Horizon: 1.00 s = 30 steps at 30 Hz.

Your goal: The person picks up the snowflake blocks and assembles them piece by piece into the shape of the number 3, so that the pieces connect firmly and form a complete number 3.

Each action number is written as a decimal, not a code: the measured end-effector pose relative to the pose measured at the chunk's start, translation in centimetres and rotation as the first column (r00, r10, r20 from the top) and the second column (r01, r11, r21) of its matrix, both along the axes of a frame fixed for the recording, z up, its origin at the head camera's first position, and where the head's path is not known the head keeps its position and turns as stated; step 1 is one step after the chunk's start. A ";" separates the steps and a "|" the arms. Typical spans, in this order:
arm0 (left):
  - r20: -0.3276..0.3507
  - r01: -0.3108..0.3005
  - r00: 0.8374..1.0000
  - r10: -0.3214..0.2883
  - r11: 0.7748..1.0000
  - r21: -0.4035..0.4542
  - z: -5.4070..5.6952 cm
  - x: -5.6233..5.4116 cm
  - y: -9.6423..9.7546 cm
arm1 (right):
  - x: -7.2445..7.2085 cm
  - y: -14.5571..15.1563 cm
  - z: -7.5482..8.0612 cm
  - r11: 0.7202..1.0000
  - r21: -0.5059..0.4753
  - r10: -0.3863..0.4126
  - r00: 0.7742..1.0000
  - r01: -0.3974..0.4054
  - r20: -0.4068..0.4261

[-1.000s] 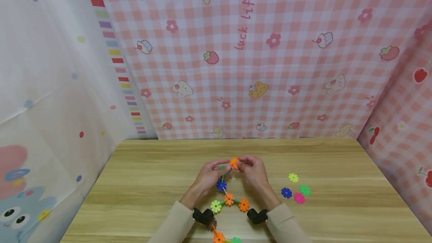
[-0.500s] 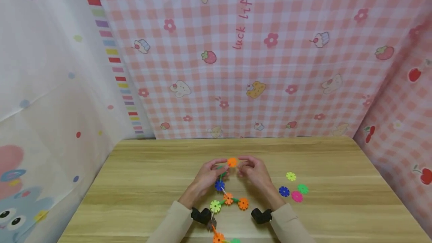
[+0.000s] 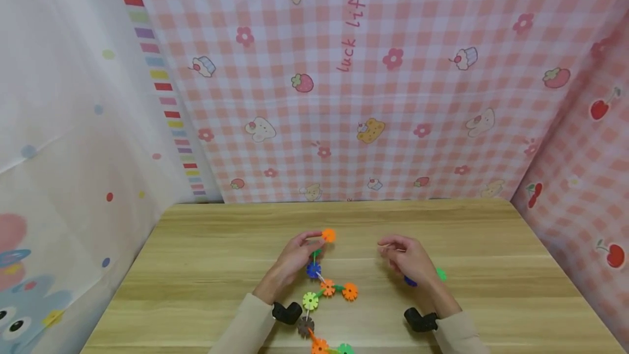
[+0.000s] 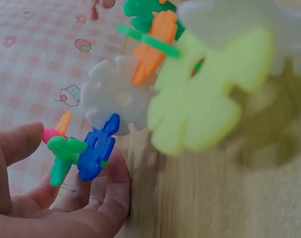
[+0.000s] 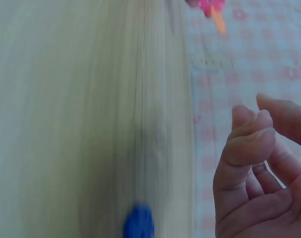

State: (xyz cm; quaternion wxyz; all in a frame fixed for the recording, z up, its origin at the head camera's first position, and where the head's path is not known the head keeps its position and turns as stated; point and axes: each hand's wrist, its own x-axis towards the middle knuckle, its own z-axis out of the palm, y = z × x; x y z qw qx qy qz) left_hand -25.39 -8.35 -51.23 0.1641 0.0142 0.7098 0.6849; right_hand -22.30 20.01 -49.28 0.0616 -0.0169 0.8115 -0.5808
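Observation:
My left hand (image 3: 294, 260) pinches the upper end of a chain of interlocking snowflake discs, with an orange disc (image 3: 328, 235) at the tip beyond the fingers. Below hang a blue disc (image 3: 313, 270), another orange one (image 3: 327, 287), a yellow-green one (image 3: 310, 301) and a dark grey one (image 3: 306, 326). Up close in the left wrist view, the thumb presses a pink disc (image 4: 50, 135) beside a green disc (image 4: 62, 159). My right hand (image 3: 410, 260), fingers loosely bent and holding nothing, hovers over loose discs, partly hiding a blue one (image 3: 410, 282) and a green one (image 3: 441, 274).
The wooden table (image 3: 511, 294) runs back to a pink checked cloth (image 3: 432, 97). An orange disc (image 3: 350, 291) branches off the chain's right side. Lower discs, including a green one (image 3: 345, 349), reach the bottom of the head view.
My right hand has let go of the orange disc and moved right, over the loose discs, covering the yellow and pink ones. The left hand has shifted slightly left with the chain.

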 end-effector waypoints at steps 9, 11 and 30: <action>0.022 0.047 0.999 -0.048 0.998 0.037 -0.1 -0.1 -0.4 | 1.3 4.4 -0.3 0.989 0.145 0.000 1.000 0.000 0.005; 0.019 0.061 0.998 -0.062 0.997 0.050 -0.1 -0.1 -0.5 | 1.6 5.1 -0.5 0.981 0.193 -0.003 1.000 0.004 -0.007; 0.011 0.129 0.991 -0.130 0.991 0.036 -0.3 0.0 -0.8 | 2.3 6.9 -1.9 0.957 0.267 0.106 0.993 -0.116 0.051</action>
